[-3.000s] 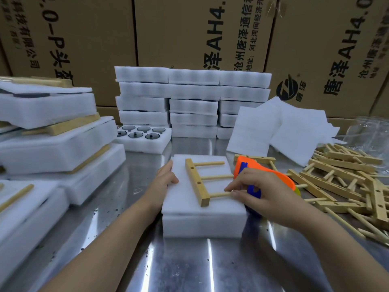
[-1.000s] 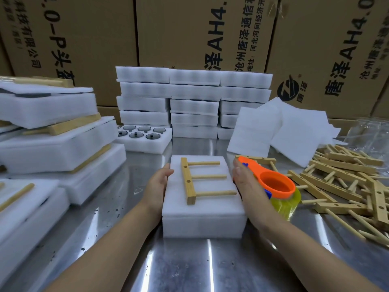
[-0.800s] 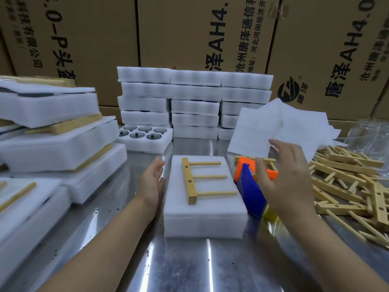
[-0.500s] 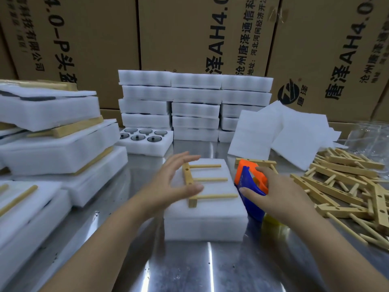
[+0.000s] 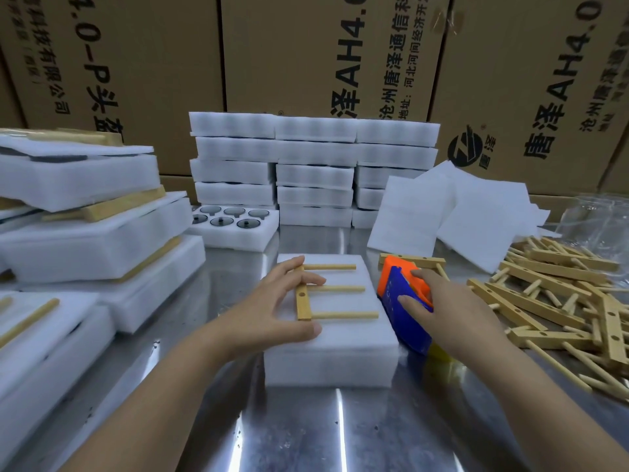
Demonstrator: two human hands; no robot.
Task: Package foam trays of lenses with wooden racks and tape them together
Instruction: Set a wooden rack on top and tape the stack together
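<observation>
1. Cardboard boxes [image 5: 289, 46] stand behind the table's far edge.
2. The metal table [image 5: 340, 430] carries everything.
3. Stacked foam trays [image 5: 313, 155] line the far edge, and one open tray of lenses [image 5: 235, 229] lies before them.
4. A pile of wooden racks [image 5: 561, 294] lies at the right edge.
5. The closed foam package [image 5: 340, 352] sits mid-table.
6. The left hand [image 5: 272, 311] has spread fingers pressing the wooden rack [image 5: 303, 301] onto the package top.
7. The right hand [image 5: 449, 308] grips the tape dispenser [image 5: 391, 294], just beside the package's right side.
</observation>
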